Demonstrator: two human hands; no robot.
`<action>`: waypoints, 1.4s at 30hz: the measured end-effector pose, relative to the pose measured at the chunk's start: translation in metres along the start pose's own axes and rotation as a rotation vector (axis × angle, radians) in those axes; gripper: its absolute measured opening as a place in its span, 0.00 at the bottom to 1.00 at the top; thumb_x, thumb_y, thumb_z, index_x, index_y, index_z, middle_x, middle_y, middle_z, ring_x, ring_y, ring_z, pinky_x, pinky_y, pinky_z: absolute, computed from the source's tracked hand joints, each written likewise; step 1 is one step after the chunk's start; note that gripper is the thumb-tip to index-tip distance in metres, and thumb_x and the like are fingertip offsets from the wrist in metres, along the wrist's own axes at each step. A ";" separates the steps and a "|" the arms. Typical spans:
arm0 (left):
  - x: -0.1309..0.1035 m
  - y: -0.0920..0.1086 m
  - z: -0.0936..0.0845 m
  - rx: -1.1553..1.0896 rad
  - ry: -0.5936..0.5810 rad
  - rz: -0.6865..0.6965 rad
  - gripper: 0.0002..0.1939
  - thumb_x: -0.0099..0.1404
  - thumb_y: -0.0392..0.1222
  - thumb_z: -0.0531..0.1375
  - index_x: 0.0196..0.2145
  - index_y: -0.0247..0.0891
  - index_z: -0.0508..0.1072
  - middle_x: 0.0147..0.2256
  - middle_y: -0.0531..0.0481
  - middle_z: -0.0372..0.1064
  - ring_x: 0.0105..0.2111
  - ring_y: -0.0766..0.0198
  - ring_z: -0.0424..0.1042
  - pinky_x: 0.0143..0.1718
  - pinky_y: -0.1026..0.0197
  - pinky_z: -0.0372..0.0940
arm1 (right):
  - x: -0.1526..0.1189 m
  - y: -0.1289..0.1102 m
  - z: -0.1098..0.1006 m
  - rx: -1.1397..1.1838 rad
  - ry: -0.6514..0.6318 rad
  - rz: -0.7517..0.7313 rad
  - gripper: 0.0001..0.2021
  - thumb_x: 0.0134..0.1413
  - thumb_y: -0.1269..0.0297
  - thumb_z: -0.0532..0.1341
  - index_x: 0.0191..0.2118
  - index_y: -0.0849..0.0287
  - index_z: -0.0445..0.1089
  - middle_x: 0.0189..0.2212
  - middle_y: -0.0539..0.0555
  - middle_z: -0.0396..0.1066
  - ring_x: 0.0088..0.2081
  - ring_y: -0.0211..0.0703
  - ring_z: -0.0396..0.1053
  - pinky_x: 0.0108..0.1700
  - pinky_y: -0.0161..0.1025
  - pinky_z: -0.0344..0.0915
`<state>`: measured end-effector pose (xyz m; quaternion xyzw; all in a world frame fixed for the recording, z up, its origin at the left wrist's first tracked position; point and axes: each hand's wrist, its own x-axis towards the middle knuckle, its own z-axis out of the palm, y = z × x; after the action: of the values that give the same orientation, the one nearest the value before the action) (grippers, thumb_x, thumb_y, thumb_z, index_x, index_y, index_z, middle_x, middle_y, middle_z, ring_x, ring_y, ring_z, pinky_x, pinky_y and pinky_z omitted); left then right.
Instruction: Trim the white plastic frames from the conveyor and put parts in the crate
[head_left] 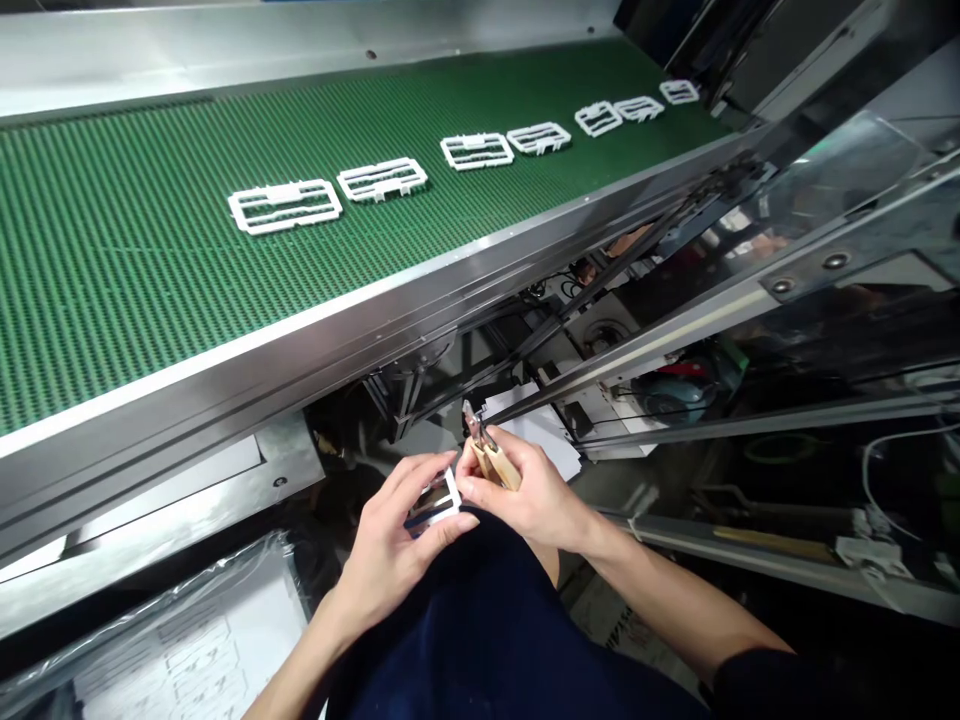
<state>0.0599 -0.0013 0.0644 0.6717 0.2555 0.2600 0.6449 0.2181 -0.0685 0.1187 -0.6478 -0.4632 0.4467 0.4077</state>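
In my left hand is a white plastic frame, gripped between thumb and fingers and partly hidden by them. My right hand, close beside it, is wrapped round a pair of nippers with tan handles. The metal jaws point up and away from me, apart from the frame. Fingertips of the right hand come near the frame's right edge; whether they touch it I cannot tell. Both hands are low in front of my dark clothing, below the conveyor's near edge.
Several white plastic frames lie in a row along the green conveyor belt. A metal side rail borders it. At lower left is a plastic-lined box with white parts. Metal machine bars stand on the right.
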 end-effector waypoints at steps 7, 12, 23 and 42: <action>0.001 -0.007 0.002 -0.212 -0.034 -0.142 0.22 0.58 0.40 0.64 0.50 0.48 0.68 0.47 0.50 0.66 0.47 0.58 0.64 0.50 0.61 0.57 | 0.001 0.003 0.003 -0.001 0.022 0.015 0.03 0.53 0.68 0.58 0.33 0.59 0.62 0.28 0.47 0.65 0.30 0.35 0.65 0.35 0.32 0.63; 0.002 -0.007 0.006 -0.765 -0.065 -0.477 0.22 0.68 0.52 0.48 0.50 0.36 0.68 0.32 0.46 0.70 0.32 0.62 0.67 0.37 0.61 0.62 | 0.004 0.003 0.002 -0.073 0.041 0.053 0.04 0.56 0.65 0.56 0.35 0.58 0.60 0.27 0.47 0.66 0.29 0.36 0.67 0.34 0.33 0.64; 0.005 -0.003 -0.001 -0.951 0.016 -0.587 0.24 0.67 0.55 0.46 0.48 0.35 0.68 0.37 0.44 0.70 0.24 0.65 0.66 0.27 0.62 0.60 | 0.003 0.005 -0.010 -0.612 0.029 0.021 0.06 0.56 0.66 0.55 0.41 0.55 0.61 0.30 0.48 0.66 0.29 0.37 0.62 0.32 0.33 0.58; 0.001 -0.009 -0.015 -0.766 -0.208 -0.588 0.27 0.68 0.56 0.43 0.54 0.35 0.65 0.40 0.42 0.71 0.22 0.66 0.64 0.28 0.61 0.57 | 0.012 -0.012 -0.035 -1.031 -0.251 -0.136 0.05 0.53 0.63 0.58 0.33 0.56 0.60 0.28 0.47 0.63 0.31 0.37 0.59 0.31 0.33 0.50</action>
<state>0.0501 0.0106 0.0564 0.3082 0.2545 0.0737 0.9137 0.2505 -0.0582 0.1375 -0.6743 -0.7086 0.2077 0.0060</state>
